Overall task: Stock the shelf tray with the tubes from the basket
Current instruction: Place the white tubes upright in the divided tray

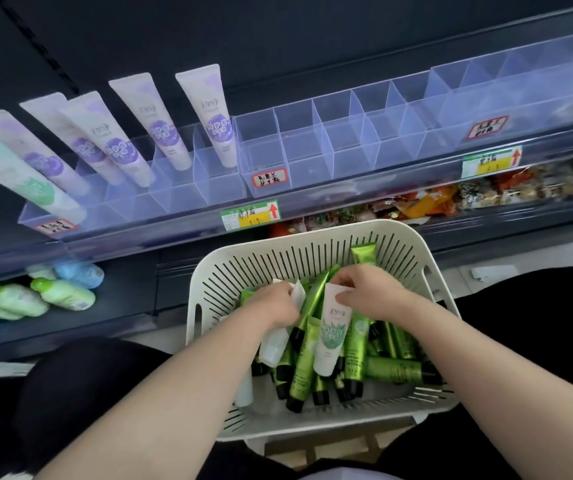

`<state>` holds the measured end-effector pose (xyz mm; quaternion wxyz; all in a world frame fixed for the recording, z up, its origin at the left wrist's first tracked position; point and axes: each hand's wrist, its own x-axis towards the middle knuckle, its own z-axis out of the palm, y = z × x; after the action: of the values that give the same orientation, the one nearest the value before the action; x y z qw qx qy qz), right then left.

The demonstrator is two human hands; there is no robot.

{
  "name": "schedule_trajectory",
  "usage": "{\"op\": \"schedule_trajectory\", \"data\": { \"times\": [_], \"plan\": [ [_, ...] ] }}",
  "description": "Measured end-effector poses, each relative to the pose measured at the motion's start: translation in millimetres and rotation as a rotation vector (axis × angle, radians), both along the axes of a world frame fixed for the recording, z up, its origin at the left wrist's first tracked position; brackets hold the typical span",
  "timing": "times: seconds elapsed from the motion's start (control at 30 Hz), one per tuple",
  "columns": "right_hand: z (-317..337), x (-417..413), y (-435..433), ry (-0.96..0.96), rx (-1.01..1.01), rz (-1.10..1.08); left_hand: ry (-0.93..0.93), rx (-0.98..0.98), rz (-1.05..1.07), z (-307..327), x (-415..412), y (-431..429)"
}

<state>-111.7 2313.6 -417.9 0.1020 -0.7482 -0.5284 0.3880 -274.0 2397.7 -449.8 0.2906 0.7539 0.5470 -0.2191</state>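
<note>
A white slatted basket (413, 251) in front of me holds several green tubes (304, 372) with black caps and a few white ones. My right hand (371, 294) pinches the crimped end of a white tube with a green label (331, 336) that stands tilted among the green ones. My left hand (274, 303) grips another white tube (274, 344) at the basket's left side. Above, a clear divided shelf tray (312, 143) holds several white tubes with purple labels (215, 123) and one white tube with a mint label (32, 187) in its left compartments.
The tray's compartments to the right stand without tubes. Red-bordered labels (269, 177) and green-yellow price tags (250, 215) line the shelf front. Snack packets (427, 202) fill the shelf below. Green and blue bottles (60, 292) lie on a low shelf at left. My dark-clothed knees flank the basket.
</note>
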Motion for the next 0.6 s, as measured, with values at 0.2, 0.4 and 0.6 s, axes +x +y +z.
{"op": "schedule_trajectory", "data": {
  "times": [0.2, 0.4, 0.6],
  "plan": [
    [11, 0, -2, -0.016, 0.132, -0.017, -0.117, 0.178, 0.036, -4, 0, -9],
    [16, 1, -9, -0.106, 0.251, -0.039, -0.185, 0.154, 0.022, 1, -11, -12],
    [31, -13, -11, -0.197, 0.366, 0.053, -0.404, 0.235, 0.147, 16, -27, -11]
  ]
}}
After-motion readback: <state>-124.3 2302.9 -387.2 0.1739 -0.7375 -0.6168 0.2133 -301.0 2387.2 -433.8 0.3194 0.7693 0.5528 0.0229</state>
